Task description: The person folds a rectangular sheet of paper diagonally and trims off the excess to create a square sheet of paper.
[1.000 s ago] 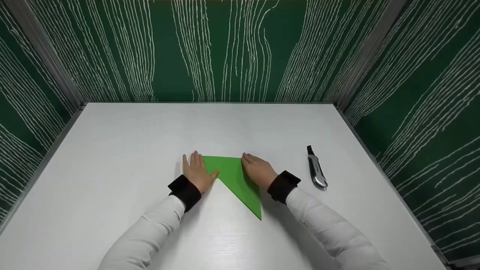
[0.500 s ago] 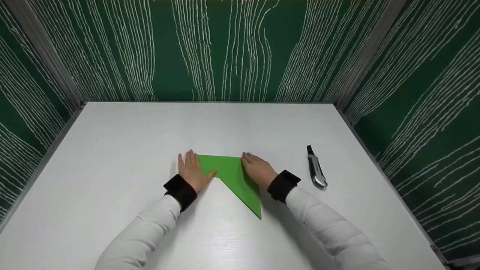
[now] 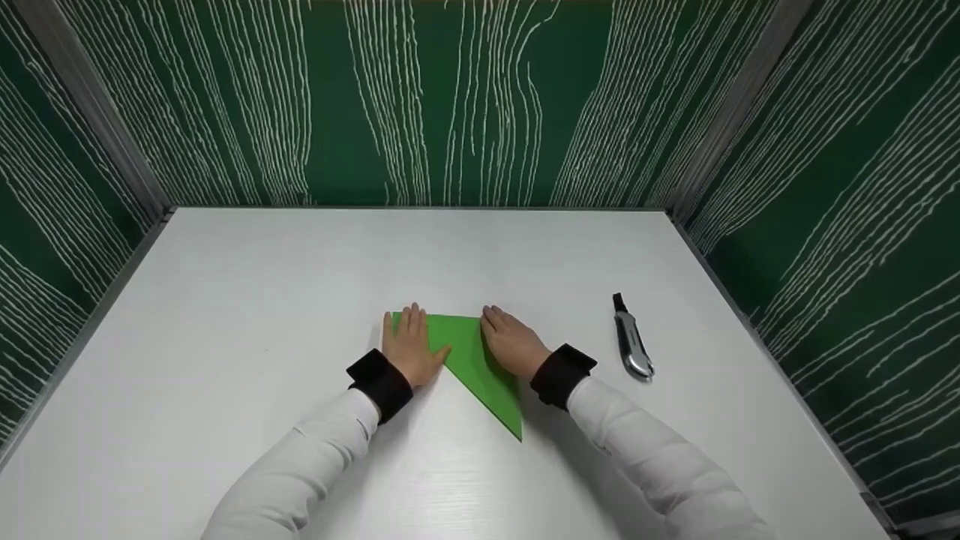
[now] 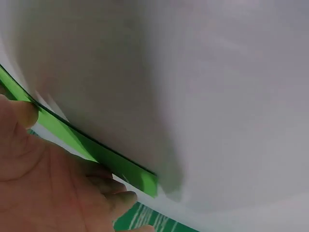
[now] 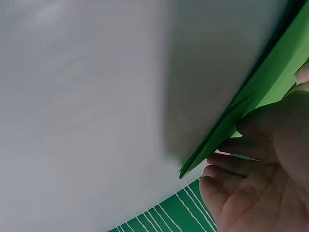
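Note:
A folded sheet of green paper [image 3: 469, 356] lies on the white table in the head view, a triangle with one corner toward the person. My left hand [image 3: 411, 352] rests on its left part, fingers spread and thumb out to the right. On the right edge, my right hand [image 3: 514, 345] presses with its fingers held together. In the left wrist view the paper's edge [image 4: 128, 169] runs under the fingers. The right wrist view shows folded layers of the paper [image 5: 212, 140] slightly apart beside the fingertips.
A grey and black utility knife [image 3: 634, 345] lies on the table to the right of the right hand. Green panels [image 3: 480, 105] with white wavy lines stand behind the white table [image 3: 225, 300] and along its sides.
My left hand shifts slightly left at first, then slides right over the paper, and the left corner now shows beside its fingers. The right hand stays nearly still on the right edge.

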A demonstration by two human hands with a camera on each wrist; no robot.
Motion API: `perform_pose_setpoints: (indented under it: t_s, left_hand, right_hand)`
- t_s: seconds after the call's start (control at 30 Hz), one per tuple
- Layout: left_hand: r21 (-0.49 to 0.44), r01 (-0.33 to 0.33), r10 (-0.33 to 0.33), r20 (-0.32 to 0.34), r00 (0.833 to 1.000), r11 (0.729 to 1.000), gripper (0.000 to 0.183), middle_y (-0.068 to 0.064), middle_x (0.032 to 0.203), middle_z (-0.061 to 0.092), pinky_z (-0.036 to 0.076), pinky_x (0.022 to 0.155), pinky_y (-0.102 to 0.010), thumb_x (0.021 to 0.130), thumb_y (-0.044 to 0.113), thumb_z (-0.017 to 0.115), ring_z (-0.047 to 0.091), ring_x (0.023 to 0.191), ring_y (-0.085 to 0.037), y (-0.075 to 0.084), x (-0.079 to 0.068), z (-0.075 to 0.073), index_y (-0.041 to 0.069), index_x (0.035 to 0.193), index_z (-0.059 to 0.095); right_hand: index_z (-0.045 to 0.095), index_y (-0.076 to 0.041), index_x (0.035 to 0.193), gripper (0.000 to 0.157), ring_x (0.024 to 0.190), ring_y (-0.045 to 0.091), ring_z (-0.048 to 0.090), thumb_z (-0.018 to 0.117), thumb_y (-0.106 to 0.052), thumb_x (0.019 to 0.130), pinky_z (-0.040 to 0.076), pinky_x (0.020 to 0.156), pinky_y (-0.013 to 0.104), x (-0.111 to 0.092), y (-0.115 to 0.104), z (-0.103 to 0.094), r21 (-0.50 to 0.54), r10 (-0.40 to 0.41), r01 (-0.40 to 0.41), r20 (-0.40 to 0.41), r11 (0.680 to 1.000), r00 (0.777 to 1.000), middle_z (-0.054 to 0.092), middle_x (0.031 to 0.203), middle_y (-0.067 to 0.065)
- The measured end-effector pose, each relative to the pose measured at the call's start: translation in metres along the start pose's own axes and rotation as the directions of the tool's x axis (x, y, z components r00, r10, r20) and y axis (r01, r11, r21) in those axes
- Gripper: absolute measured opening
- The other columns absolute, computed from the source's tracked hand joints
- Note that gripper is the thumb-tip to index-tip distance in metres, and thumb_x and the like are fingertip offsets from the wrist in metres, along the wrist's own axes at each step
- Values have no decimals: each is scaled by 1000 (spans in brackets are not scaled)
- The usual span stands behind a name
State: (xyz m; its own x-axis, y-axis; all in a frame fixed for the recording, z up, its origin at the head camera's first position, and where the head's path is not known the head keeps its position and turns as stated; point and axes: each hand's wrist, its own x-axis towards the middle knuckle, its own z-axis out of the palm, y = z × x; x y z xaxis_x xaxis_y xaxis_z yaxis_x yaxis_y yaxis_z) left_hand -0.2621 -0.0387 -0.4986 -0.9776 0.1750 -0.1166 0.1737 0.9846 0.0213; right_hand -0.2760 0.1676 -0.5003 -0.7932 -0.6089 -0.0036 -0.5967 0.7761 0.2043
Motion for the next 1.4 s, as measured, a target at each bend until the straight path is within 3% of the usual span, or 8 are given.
perform_pose_setpoints:
  t_s: [0.17,0.3,0.43,0.63,0.9,1.13,1.4]
  left_hand:
    - [-57,-60,62,32,998,997,77,-12,173,20,18,132,-52,108,55,36,20,162,-24,29,2,2,3,163,22]
    - [-76,-87,88,22,996,993,73,-13,173,22,22,131,-50,108,51,37,22,161,-25,45,4,3,3,162,25]
    - [-102,-95,95,-5,995,990,73,-15,172,22,25,130,-49,108,48,39,23,161,-26,50,6,5,1,162,26]
    - [-111,-88,83,-46,995,990,74,-19,170,24,27,130,-45,107,47,44,25,160,-30,44,14,9,-3,160,27]
    - [-91,-21,21,-1,1000,996,82,-20,170,23,29,129,-42,106,55,43,25,160,-31,39,11,-2,-4,160,26]
    - [-27,128,-127,39,991,991,100,-22,170,23,26,130,-39,99,72,42,24,161,-31,38,3,-17,-5,160,24]
    - [48,205,-208,63,976,978,109,-22,169,25,25,131,-38,94,81,39,25,160,-30,37,2,-26,-4,160,25]
  right_hand:
    - [40,16,148,46,150,40,42,46,-2,107,41,122,45,0,-1,1,49,21,-23,38,999,999,40,160,28]
    - [38,14,151,48,152,38,39,45,-6,108,39,123,46,-1,-1,0,72,33,-38,70,997,997,37,163,27]
    - [39,13,151,48,152,38,39,45,-6,108,39,123,46,-2,1,-1,72,39,-44,67,996,997,38,162,26]
    - [41,12,150,45,151,37,42,44,-4,108,40,122,46,-6,4,-1,66,38,-41,47,997,998,42,161,25]
    - [51,10,145,41,147,34,48,47,-4,106,43,120,44,-9,3,-3,27,68,-68,14,997,998,50,156,21]
    - [55,7,142,39,145,30,51,47,-5,106,44,119,41,-10,-1,-4,-42,140,-139,19,989,990,54,153,18]
    - [61,11,134,47,136,33,59,55,-26,106,51,112,42,-15,-2,0,-7,233,-234,-75,972,970,63,142,22]
